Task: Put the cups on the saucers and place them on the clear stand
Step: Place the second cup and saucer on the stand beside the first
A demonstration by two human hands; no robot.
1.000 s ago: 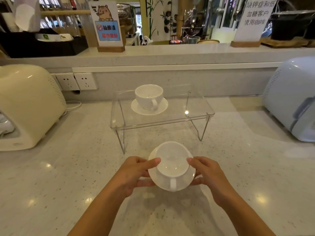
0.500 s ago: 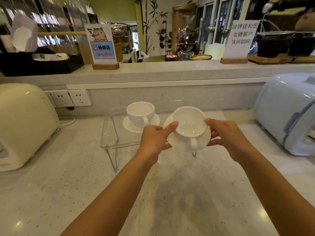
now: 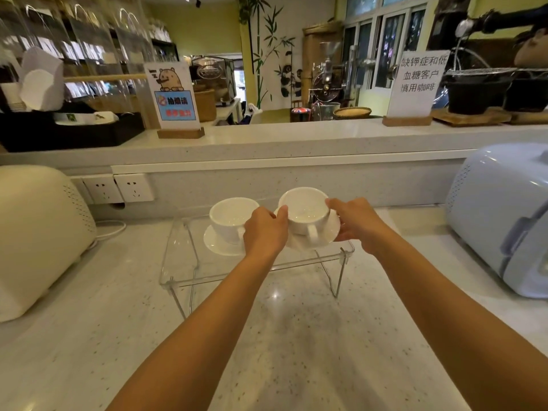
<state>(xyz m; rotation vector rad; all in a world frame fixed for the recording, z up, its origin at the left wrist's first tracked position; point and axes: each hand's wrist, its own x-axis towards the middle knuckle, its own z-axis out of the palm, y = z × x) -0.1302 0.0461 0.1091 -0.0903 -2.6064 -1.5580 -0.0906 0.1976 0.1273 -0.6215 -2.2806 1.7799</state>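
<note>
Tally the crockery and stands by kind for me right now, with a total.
Cups: 2, the left cup and the held cup
Saucers: 2, the left saucer and the held saucer
Clear stands: 1, the clear stand
Total: 5

one white cup [image 3: 231,218] sits on its saucer [image 3: 218,243] on the clear stand [image 3: 178,256]; a second cup [image 3: 305,210] on its saucer [image 3: 329,231] is held over the stand's right side.

White cups [image 3: 304,209] and saucers [image 3: 221,243] on a clear stand [image 3: 181,264]; the desk [image 3: 311,336] under it is pale grey, finely speckled.
</note>
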